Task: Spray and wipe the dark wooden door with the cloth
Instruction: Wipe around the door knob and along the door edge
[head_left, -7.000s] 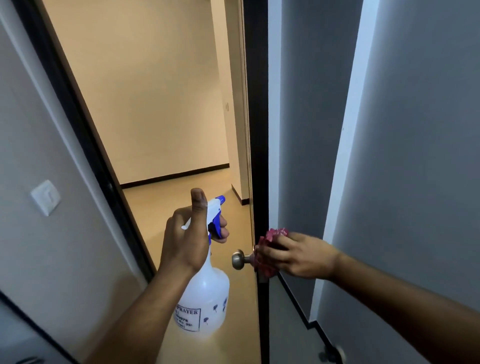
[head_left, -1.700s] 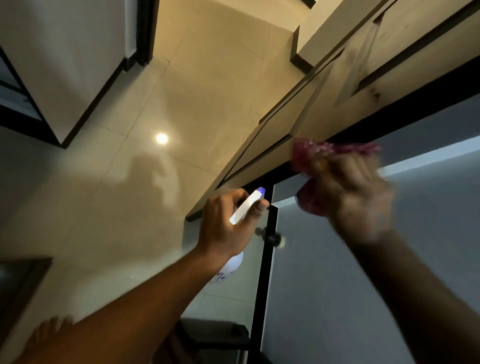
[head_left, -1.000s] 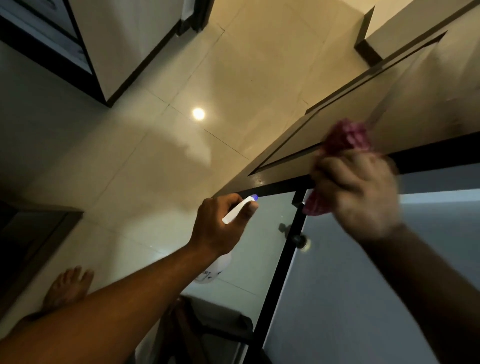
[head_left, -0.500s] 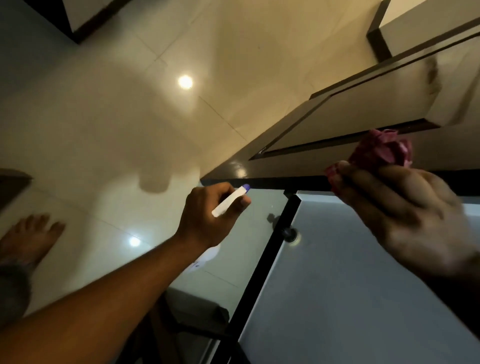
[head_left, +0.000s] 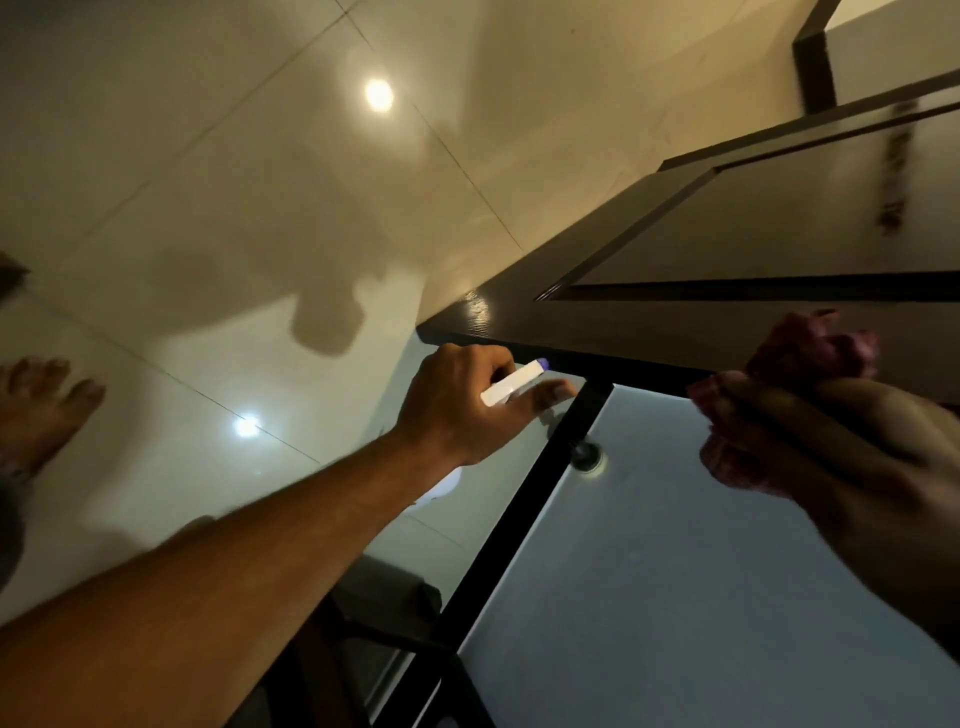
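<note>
While the door gets its spray and wipe, each hand carries one tool, so neither has to be put down between steps. From the head camera, the only view, the left hand (head_left: 462, 410) is clenched round the head of the spray bottle (head_left: 511, 382). The white nozzle with its blue tip juts out past the knuckles, and the pale body hangs below the wrist, mostly hidden by it. Held that way, the nozzle aims ahead of the grip at the near corner of the dark wooden door (head_left: 727, 249), which lies just beyond the fingertips, apart from them. Whether a finger rests on the trigger cannot be told.

The right hand (head_left: 857, 457) grasps the cloth (head_left: 810, 348), a red wad bunched in curled fingers so that a thick pad sticks out ahead of them for rubbing. The door's lower rail sits directly past that pad. Blur hides whether cloth and wood touch or are only just beside each other. Between the two grips, lower down, a round knob (head_left: 586, 457) shows. Probably a wiping pass is under way, with the sprayer held ready.
</note>
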